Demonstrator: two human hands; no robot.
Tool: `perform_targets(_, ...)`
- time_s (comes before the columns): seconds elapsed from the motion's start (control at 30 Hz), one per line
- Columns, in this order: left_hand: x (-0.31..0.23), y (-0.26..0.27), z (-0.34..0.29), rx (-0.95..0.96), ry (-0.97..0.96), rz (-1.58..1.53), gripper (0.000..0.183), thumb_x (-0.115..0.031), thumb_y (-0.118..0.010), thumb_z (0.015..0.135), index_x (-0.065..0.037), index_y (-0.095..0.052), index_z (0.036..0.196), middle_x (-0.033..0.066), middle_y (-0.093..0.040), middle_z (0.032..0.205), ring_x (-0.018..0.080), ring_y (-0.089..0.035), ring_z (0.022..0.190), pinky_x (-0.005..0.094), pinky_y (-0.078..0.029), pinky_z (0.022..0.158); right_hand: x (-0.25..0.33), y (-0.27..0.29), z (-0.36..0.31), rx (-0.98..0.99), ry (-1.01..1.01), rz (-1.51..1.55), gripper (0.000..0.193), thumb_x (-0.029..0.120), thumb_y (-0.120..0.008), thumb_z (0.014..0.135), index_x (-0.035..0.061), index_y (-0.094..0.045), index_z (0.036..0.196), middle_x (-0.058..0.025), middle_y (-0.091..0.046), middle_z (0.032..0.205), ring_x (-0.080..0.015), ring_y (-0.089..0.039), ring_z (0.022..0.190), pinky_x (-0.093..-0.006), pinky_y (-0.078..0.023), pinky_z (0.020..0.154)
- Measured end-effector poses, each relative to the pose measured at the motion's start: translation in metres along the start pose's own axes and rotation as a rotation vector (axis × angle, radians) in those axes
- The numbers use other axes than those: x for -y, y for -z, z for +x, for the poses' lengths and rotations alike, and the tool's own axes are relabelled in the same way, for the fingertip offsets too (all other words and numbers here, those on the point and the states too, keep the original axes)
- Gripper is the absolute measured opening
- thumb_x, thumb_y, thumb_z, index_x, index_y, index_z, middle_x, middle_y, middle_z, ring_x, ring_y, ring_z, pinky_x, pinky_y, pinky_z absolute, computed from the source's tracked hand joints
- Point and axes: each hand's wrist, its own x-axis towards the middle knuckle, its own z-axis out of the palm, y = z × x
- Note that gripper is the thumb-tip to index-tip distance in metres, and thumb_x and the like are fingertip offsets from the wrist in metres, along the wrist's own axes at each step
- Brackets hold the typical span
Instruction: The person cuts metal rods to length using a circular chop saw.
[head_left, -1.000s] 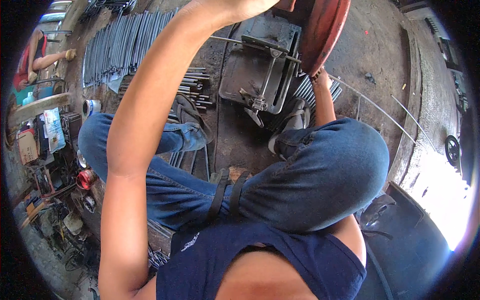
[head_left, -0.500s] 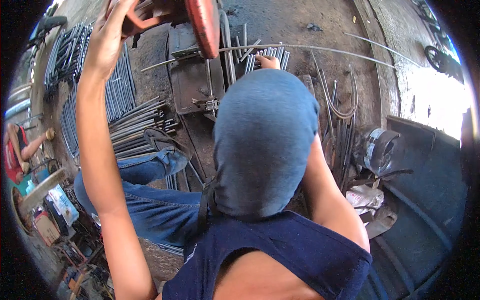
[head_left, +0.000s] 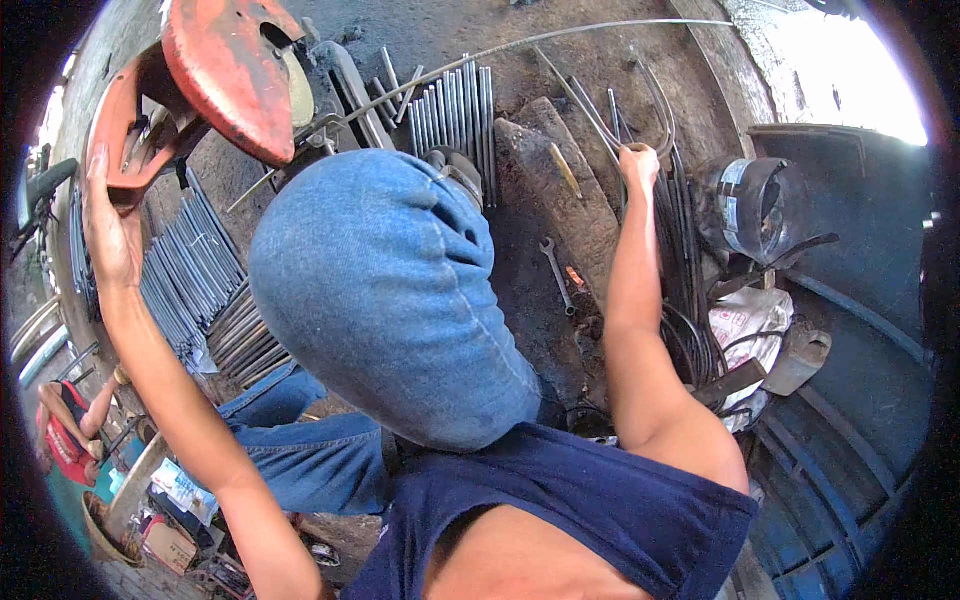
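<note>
My left hand (head_left: pixel 112 225) is wrapped around the red handle (head_left: pixel 118 160) of a cut-off saw with a worn red blade guard (head_left: pixel 225 85). A long thin metal rod (head_left: pixel 560 38) runs across by the saw's clamp. On the right, my right arm is stretched forward. My right hand (head_left: pixel 638 165) is closed at the bend of a U-shaped metal rod (head_left: pixel 663 105), above a bundle of dark rods. Short cut rods (head_left: pixel 450 110) lie side by side past my raised knee, which hides the saw's base.
A wrench (head_left: pixel 557 275) lies on the ground by a worn board (head_left: pixel 540 150). Stacked rods (head_left: pixel 190 265) lie at left. A dark cylindrical container (head_left: pixel 755 210) and a white sack (head_left: pixel 750 330) stand right, beside a blue metal panel (head_left: pixel 860 220). Another person (head_left: pixel 70 430) sits far left.
My right hand has gone from the short cut rods rightward to the U-shaped rod. The view has swung right, so the saw appears farther left. My left hand stays on the handle.
</note>
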Motion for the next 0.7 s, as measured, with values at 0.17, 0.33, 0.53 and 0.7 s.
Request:
perform_targets(0.17, 0.001, 0.004, 0.003, 0.007, 0.02, -0.035, 0.058, -0.034, -0.044, 0.099, 0.003, -0.031, 0.142, 0.0152, -0.038, 0.144, 0.0287, -0.042, 0.131, 0.0405, -0.031, 0.11, -0.024, -0.04, 0.01, 0.085, 0.373, -0.384, 0.03, 0.023, -0.066, 0.079, 0.0027, -0.062, 0.101, -0.0189, -0.063, 0.104, -0.0392, -0.062, 0.096, -0.0439, -0.05, 0.084)
perform_targets(0.33, -0.001, -0.005, -0.004, -0.024, -0.018, -0.018, 0.059, -0.035, -0.046, 0.098, 0.004, -0.034, 0.141, 0.0155, -0.042, 0.141, 0.0267, -0.042, 0.131, 0.0397, -0.03, 0.11, -0.035, -0.065, 0.02, -0.007, 0.587, -0.343, 0.018, 0.012, -0.055, 0.082, -0.0002, -0.055, 0.095, -0.0237, -0.061, 0.092, -0.0423, -0.06, 0.092, -0.0499, -0.047, 0.081)
perform_targets(0.53, -0.007, -0.009, -0.004, 0.1, -0.039, 0.004, 0.052, -0.035, -0.046, 0.099, -0.002, -0.041, 0.139, 0.0112, -0.046, 0.139, 0.0227, -0.047, 0.125, 0.0413, -0.036, 0.106, -0.034, -0.032, 0.008, 0.141, 0.334, -0.144, 0.044, 0.034, -0.054, 0.086, -0.0003, -0.062, 0.113, -0.029, -0.061, 0.11, -0.0436, -0.058, 0.106, -0.0459, -0.046, 0.092)
perform_targets(0.7, -0.01, -0.004, -0.002, 0.248, -0.255, 0.108, 0.053, -0.037, -0.049, 0.097, -0.003, -0.041, 0.138, 0.0105, -0.052, 0.13, 0.0204, -0.056, 0.112, 0.0316, -0.047, 0.087, -0.019, 0.01, -0.044, -0.265, 0.116, -0.158, 0.053, 0.056, -0.062, 0.079, 0.0059, -0.071, 0.096, -0.023, -0.067, 0.09, -0.0371, -0.065, 0.087, -0.0437, -0.051, 0.078)
